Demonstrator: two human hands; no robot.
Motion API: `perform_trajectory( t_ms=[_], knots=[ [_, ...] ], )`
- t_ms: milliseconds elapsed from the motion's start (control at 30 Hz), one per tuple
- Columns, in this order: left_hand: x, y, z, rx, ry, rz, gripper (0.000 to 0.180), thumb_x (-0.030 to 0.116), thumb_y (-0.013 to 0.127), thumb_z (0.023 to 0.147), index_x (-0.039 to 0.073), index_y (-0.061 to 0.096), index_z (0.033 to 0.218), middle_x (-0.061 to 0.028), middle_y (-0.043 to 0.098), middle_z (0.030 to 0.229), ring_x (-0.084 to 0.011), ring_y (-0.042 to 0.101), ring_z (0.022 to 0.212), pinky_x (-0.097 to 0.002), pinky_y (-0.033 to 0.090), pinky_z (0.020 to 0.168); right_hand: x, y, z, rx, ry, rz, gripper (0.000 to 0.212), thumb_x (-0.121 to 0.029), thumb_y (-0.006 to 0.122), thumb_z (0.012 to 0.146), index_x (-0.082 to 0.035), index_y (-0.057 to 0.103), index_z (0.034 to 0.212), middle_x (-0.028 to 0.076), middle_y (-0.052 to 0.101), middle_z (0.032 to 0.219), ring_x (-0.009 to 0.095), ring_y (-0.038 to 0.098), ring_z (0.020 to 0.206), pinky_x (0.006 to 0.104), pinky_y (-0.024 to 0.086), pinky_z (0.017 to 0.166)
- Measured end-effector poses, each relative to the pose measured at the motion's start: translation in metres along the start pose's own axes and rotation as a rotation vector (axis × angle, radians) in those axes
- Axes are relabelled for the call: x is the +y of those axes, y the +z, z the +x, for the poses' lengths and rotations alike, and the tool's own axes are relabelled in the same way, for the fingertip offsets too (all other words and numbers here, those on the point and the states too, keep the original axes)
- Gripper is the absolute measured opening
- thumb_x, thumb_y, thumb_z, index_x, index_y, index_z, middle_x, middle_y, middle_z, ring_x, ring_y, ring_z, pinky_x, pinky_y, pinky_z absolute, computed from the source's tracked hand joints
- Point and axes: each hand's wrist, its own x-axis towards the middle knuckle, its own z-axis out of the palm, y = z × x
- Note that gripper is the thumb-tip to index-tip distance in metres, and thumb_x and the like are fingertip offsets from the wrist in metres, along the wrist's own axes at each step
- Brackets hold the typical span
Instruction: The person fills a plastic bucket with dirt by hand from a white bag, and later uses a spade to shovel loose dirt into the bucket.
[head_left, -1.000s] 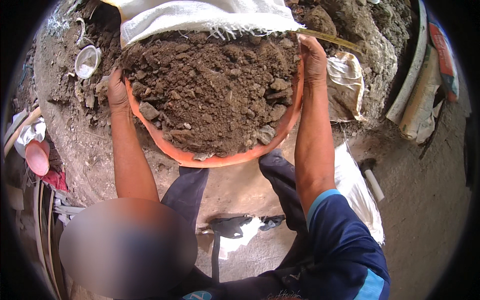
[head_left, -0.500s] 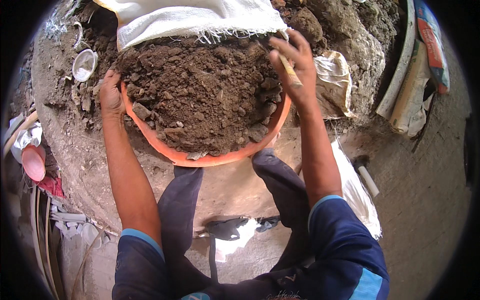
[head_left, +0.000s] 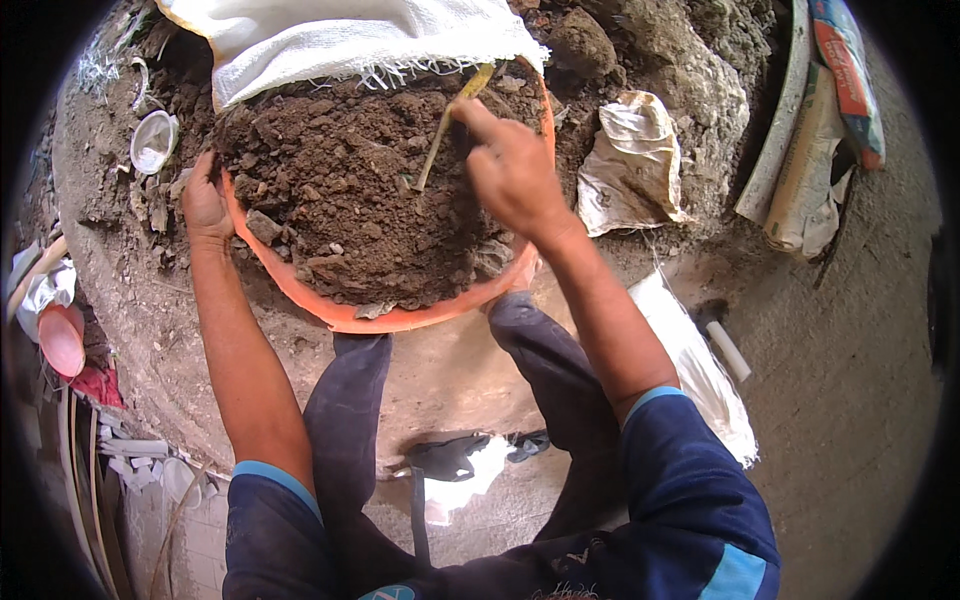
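Note:
A wide orange tub [head_left: 400,320] stands before me, heaped with dark, crumbly soil [head_left: 340,190] and several larger clods. My left hand [head_left: 205,205] is closed on the tub's left rim, the thumb on the soil side. Over the right part of the heap is my right hand [head_left: 508,175], slightly blurred and closed on a thin yellowish stick [head_left: 438,148]. One end of the stick points down toward the soil; the other reaches up near the sack. A white woven sack [head_left: 370,35] with a frayed edge covers the tub's far side.
A dirty crumpled bag [head_left: 632,165] lies right of the tub, and a white sack [head_left: 690,360] nearer me. More bags [head_left: 845,80] rest at the far right. Left are a white plastic cup [head_left: 154,142] and a pink bowl [head_left: 62,340]. My legs [head_left: 345,420] flank the near side.
My right hand has moved left from the tub's right rim to over the soil, and its loosely spread fingers have closed round the stick. The left hand stays on the rim.

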Motion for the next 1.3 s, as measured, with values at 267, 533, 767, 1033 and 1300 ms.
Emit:
perform_trajectory(
  t_ms=[267, 533, 767, 1033, 1300],
  knots=[
    [0.024, 0.079, -0.036, 0.154, -0.135, 0.229, 0.036, 0.030, 0.051, 0.096, 0.005, 0.060, 0.120, -0.0051, 0.066, 0.110, -0.0179, 0.063, 0.097, -0.0317, 0.050, 0.084, 0.034, -0.027, 0.055, 0.256, 0.257, -0.061, 0.061, -0.035, 0.080, 0.070, 0.003, 0.059, 0.114, 0.016, 0.069, 0.084, 0.029, 0.068, 0.077, 0.0339, 0.052, 0.073],
    [0.026, 0.025, -0.001, -0.198, -0.357, 0.111, 0.033, 0.027, 0.058, 0.092, 0.005, 0.061, 0.117, -0.0073, 0.068, 0.107, -0.0198, 0.065, 0.094, -0.0359, 0.053, 0.084, 0.057, -0.029, 0.060, 0.321, 0.209, 0.048, 0.086, -0.035, 0.086, 0.064, -0.004, 0.046, 0.135, 0.022, 0.057, 0.121, 0.030, 0.056, 0.115, 0.0402, 0.044, 0.099],
    [0.039, 0.034, -0.013, -0.276, -0.292, 0.396, 0.044, 0.030, 0.062, 0.091, 0.003, 0.056, 0.125, -0.0098, 0.064, 0.114, -0.0216, 0.063, 0.099, -0.0374, 0.052, 0.083, 0.086, -0.019, 0.054, 0.411, 0.147, 0.339, 0.030, -0.016, 0.073, 0.080, -0.004, 0.066, 0.108, 0.007, 0.068, 0.091, 0.011, 0.060, 0.079, 0.0258, 0.049, 0.070],
    [0.019, 0.020, 0.005, -0.090, -0.343, 0.334, 0.034, 0.026, 0.055, 0.094, 0.002, 0.058, 0.118, -0.0119, 0.063, 0.111, -0.0228, 0.062, 0.096, -0.0399, 0.052, 0.081, 0.076, -0.017, 0.061, 0.368, -0.059, 0.289, 0.023, -0.012, 0.073, 0.076, 0.000, 0.066, 0.096, 0.013, 0.067, 0.087, 0.020, 0.063, 0.075, 0.0314, 0.049, 0.067],
    [0.037, 0.036, -0.030, -0.210, -0.217, 0.407, 0.035, 0.028, 0.057, 0.092, 0.003, 0.058, 0.117, -0.0087, 0.064, 0.106, -0.0195, 0.060, 0.094, -0.0353, 0.049, 0.085, 0.080, -0.025, 0.021, 0.193, 0.235, 0.250, 0.026, -0.011, 0.062, 0.086, -0.003, 0.060, 0.110, 0.013, 0.066, 0.093, 0.019, 0.061, 0.080, 0.0311, 0.048, 0.073]
  ],
)
